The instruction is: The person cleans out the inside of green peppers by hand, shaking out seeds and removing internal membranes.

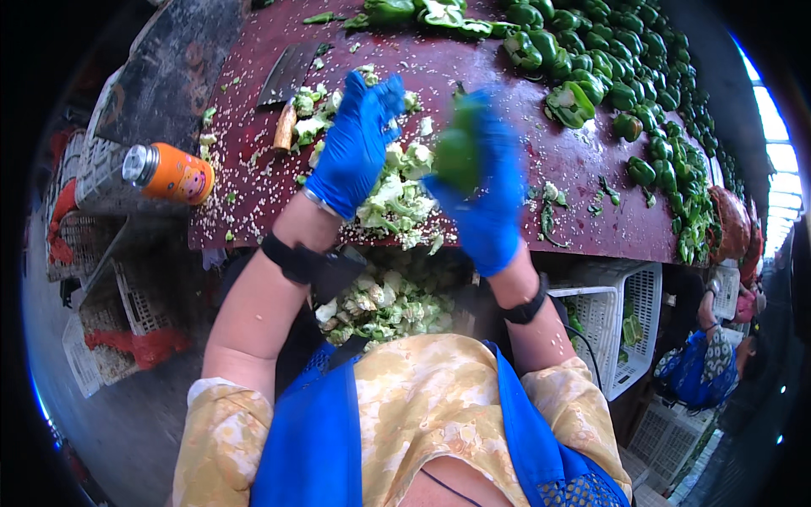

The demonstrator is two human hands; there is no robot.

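Observation:
My right hand (pixel 491 190), in a blue glove, holds a green bell pepper (pixel 460 149) above the maroon tabletop (pixel 608 209); both are blurred. To its left my left hand (pixel 358 149), gloved alike, hovers over the table with its fingers partly bent. A pale pepper core (pixel 367 74) shows at its fingertips; whether the hand grips it is unclear. Between and below my hands lies a heap of pale cores (pixel 396 196) among scattered seeds. Left of my left hand rests a cleaver (pixel 286 76) with a wooden handle (pixel 285 128).
Green bell peppers (pixel 624 95) pile up at the far right. An orange jar (pixel 177 174) with a metal lid stands at the left edge. More cores (pixel 389 307) fill the space below the table edge. White plastic crates (pixel 640 329) stand lower right, near another person (pixel 700 367).

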